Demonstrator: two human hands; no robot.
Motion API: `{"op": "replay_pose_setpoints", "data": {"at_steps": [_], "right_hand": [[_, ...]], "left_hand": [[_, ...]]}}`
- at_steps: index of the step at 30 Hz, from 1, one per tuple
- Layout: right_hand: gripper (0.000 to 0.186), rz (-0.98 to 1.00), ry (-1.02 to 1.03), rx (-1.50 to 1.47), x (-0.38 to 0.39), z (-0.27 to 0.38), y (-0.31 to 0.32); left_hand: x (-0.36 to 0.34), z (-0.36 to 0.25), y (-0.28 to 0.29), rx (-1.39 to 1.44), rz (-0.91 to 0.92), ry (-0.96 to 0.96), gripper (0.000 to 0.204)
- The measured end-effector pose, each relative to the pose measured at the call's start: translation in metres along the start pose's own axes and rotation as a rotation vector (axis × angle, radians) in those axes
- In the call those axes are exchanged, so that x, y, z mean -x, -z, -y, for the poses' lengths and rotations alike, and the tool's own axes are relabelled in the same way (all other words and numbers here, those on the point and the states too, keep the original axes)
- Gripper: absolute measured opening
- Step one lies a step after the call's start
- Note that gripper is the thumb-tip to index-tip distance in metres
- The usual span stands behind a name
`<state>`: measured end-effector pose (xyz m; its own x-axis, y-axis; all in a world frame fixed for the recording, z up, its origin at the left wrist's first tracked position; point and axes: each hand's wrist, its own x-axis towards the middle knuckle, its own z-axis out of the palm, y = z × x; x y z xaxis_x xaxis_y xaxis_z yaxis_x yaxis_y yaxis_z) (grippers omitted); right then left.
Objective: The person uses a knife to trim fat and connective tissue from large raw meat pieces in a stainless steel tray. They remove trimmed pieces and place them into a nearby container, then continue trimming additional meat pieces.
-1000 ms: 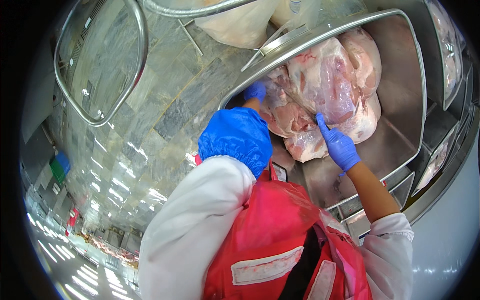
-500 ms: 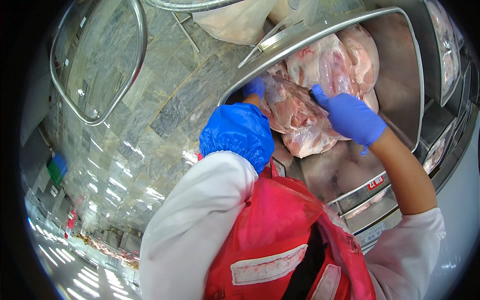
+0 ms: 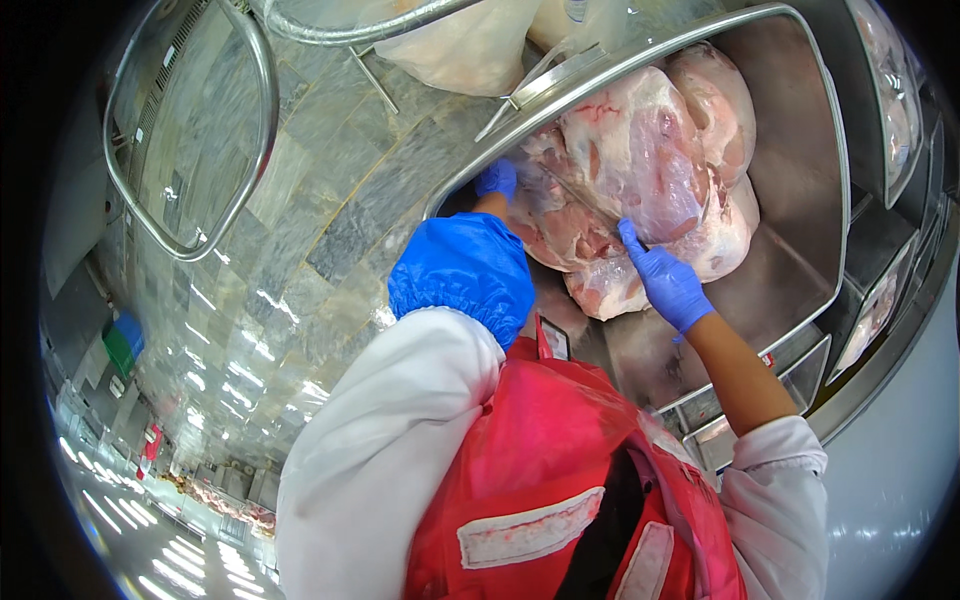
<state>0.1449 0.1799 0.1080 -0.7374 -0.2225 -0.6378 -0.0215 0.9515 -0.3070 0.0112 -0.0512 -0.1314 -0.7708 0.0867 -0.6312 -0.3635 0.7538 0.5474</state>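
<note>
Large pieces of raw meat [image 3: 640, 150] with pale fat lie in a deep steel bin [image 3: 790, 180]. My right hand [image 3: 668, 280], in a blue-violet glove, is closed around the handle of a knife [image 3: 585, 198]. Its narrow blade points up and left across the nearer, redder cut of meat [image 3: 570, 235]. At the left edge of this cut, just inside the bin's rim, is my left hand [image 3: 495, 180] in a matching glove. Its fingers are too small and partly hidden to make out. A blue sleeve cover [image 3: 465, 265] wraps my left forearm.
Clear bags with pale contents [image 3: 455, 50] stand beyond the bin. Curved metal rails [image 3: 265, 130] rise at the left over the tiled floor [image 3: 300, 210]. Another steel container holding wrapped meat [image 3: 895, 110] adjoins on the right. A white surface [image 3: 890, 480] lies at the lower right.
My right hand with the knife has moved left and down over the meat, its arm drawn closer to me. My left hand has shifted slightly left. The view has shifted a little.
</note>
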Motion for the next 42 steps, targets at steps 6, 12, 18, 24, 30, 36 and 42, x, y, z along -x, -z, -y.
{"op": "replay_pose_setpoints", "data": {"at_steps": [6, 12, 18, 24, 30, 36, 42], "right_hand": [[0.071, 0.004, -0.046, -0.094, -0.006, 0.003, 0.009], [0.075, 0.104, -0.027, -0.200, 0.014, 0.021, 0.094], [0.065, 0.281, -0.063, -0.239, 0.001, 0.024, 0.128], [0.068, 0.249, -0.032, -0.149, -0.037, 0.033, 0.110], [0.073, 0.053, 0.018, -0.100, -0.013, 0.024, 0.052], [0.068, 0.090, -0.041, -0.137, -0.011, 0.009, 0.018], [0.072, 0.125, -0.074, -0.190, -0.021, 0.030, 0.064]], "left_hand": [[0.016, -0.029, 0.008, -0.026, -0.049, 0.079, 0.039], [0.019, -0.037, 0.016, -0.059, -0.031, 0.153, 0.041], [0.009, -0.021, 0.004, -0.074, -0.006, 0.036, 0.041], [-0.003, -0.011, -0.008, -0.030, 0.020, 0.067, 0.043], [0.011, -0.026, 0.002, 0.031, -0.030, 0.036, 0.043], [0.009, -0.027, 0.012, -0.082, 0.070, 0.049, 0.044], [0.015, -0.041, 0.009, 0.020, 0.007, 0.043, 0.041]]}}
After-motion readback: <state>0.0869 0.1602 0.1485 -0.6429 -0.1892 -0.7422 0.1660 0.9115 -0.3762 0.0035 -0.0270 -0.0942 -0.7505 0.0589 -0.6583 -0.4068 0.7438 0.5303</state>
